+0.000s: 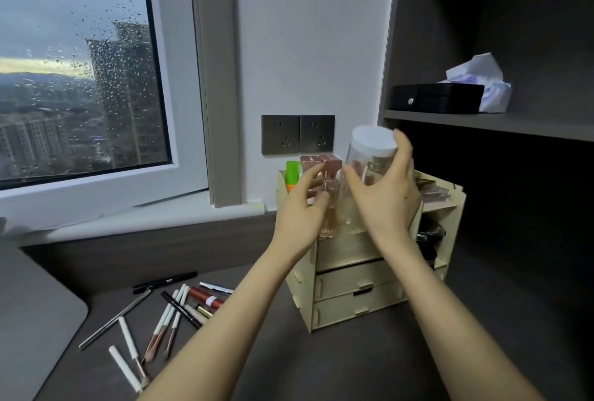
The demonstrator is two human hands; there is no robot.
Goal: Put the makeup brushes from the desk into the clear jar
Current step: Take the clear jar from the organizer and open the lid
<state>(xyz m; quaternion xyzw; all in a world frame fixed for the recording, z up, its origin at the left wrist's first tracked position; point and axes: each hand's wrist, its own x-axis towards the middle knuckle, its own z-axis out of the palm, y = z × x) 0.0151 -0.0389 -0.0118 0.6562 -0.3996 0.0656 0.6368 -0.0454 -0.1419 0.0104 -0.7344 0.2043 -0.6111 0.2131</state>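
Note:
A clear jar (363,159) with a white lid is held above the top of a cream wooden organizer (353,285). My right hand (389,195) wraps around the jar's side, thumb on the left and fingers up by the lid. My left hand (303,211) hovers just left of the jar with fingers spread, in front of pink-capped bottles (321,163); whether it touches them is unclear. Several white-handled makeup brushes (167,323) lie scattered on the dark desk at the lower left, partly hidden by my left forearm.
Among the brushes lie a black pen (165,280), a metal rod (115,320) and a red tube (205,298). A grey laptop (29,320) sits far left. Wall sockets (297,134) are behind the organizer. A shelf holds a black box (437,98) and tissues (482,79).

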